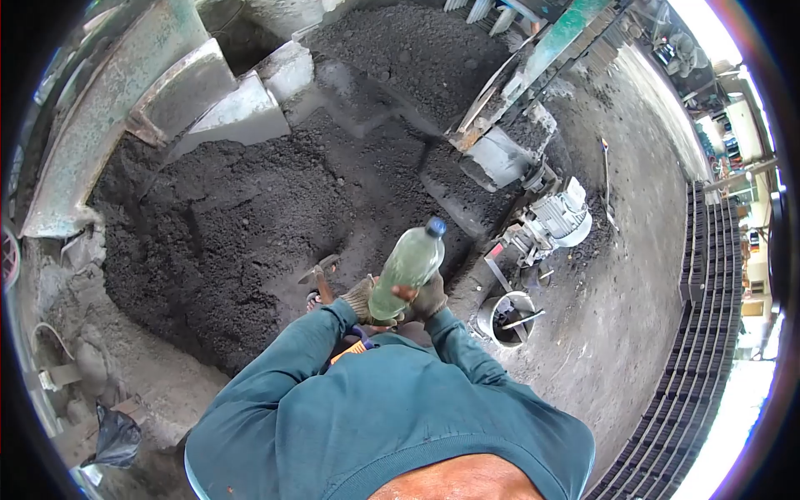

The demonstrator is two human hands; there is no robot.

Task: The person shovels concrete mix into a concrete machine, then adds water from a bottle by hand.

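A clear, greenish plastic bottle with a blue cap is held in front of my chest, tilted with its cap up and to the right. My right hand, in a grey work glove with bare fingertips, wraps round the bottle's lower right side. On the other side, my gloved left hand grips the bottle near its base; its fingers are partly hidden. Just left of that hand is a tool with a wooden handle and a dark metal head, its lower end hidden by my sleeve.
Dark, loose granular material is heaped ahead and to the left. On the right are a grey electric motor and a bucket with things in it. Stacked dark racks line the far right. A green metal beam slants above.
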